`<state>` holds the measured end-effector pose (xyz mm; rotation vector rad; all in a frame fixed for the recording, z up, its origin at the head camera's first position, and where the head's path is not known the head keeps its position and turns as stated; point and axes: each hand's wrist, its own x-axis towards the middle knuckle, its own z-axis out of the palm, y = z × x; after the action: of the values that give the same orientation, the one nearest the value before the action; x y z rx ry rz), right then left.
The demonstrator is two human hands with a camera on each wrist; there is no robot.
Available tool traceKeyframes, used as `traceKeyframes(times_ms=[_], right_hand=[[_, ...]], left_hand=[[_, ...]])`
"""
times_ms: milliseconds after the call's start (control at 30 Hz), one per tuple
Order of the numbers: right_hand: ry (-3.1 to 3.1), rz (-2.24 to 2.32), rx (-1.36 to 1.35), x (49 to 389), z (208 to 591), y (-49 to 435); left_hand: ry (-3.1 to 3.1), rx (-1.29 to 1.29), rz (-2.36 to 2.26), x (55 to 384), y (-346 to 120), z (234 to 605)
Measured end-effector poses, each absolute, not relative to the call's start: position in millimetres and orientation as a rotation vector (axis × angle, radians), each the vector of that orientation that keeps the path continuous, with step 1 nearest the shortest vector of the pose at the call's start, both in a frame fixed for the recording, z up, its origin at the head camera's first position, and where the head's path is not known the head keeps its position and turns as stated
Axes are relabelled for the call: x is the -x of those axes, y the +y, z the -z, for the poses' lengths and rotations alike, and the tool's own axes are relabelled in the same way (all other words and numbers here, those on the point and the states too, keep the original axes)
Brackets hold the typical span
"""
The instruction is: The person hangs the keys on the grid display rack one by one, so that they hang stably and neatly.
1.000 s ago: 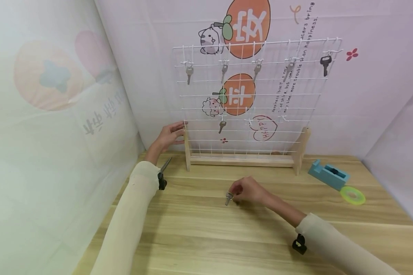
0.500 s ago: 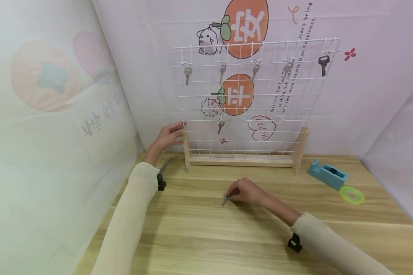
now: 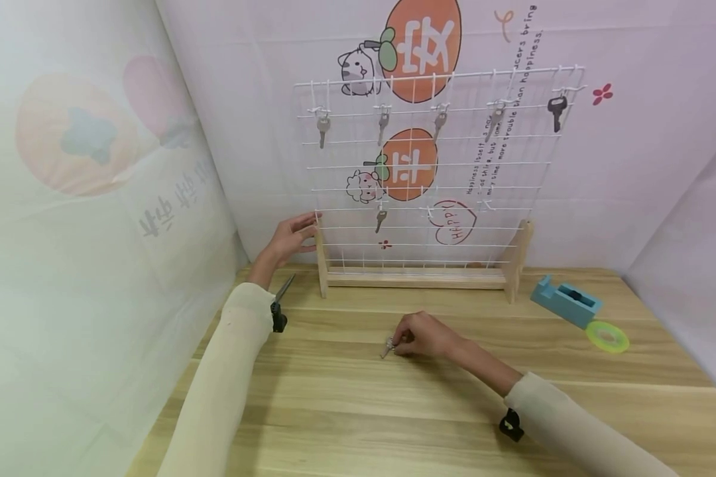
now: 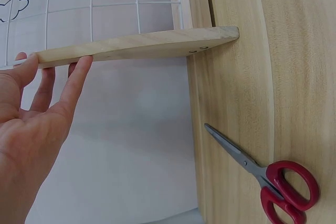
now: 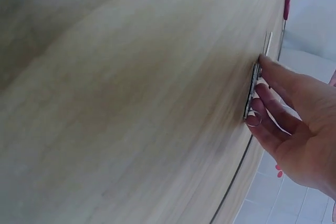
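Note:
My left hand (image 3: 289, 238) holds the wooden side post (image 4: 136, 45) of a white wire grid rack (image 3: 417, 268), its thumb and fingertips against the post's upper end. Low over the table, my right hand (image 3: 426, 334) pinches a small silver key (image 3: 386, 347) by its head; a thin metal ring (image 5: 254, 118) shows at the fingertips in the right wrist view. Several keys hang along the rack's upper hooks, including a silver key (image 3: 323, 129) at left and a black-headed key (image 3: 557, 112) at right. One more key (image 3: 381, 220) hangs on a lower hook.
Red-handled scissors (image 4: 257, 169) lie on the table beside the rack's left foot. To the right are a blue tape dispenser (image 3: 567, 302) and a yellow-green tape roll (image 3: 607, 336). Bare hooks (image 3: 431, 212) sit on the lower row. Printed cloth walls (image 3: 262, 132) enclose the table.
My right hand has shifted slightly left along the table, and the key in its fingers has turned to point more to the left. The left hand stays on the post.

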<state>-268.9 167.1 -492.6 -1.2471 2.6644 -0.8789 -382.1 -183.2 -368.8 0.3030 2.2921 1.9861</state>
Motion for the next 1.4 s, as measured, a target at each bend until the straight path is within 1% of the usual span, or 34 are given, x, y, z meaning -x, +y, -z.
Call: traceKeyframes(times_ms=[333, 567, 867, 1400], right_hand=[[2.680, 0.913, 1.224, 263, 497, 164], [2.606, 0.961, 1.228, 260, 492, 158], [2.652, 0.794, 1.227, 258, 491, 149], [2.586, 0.979, 1.168, 261, 492, 151]], left_hand=[[2.320, -0.286, -1.960, 381, -183, 370], [2.313, -0.290, -1.973, 381, -183, 370], [2.301, -0.280, -1.978, 381, -183, 369], [2.294, -0.297, -1.982, 381, -183, 369]])
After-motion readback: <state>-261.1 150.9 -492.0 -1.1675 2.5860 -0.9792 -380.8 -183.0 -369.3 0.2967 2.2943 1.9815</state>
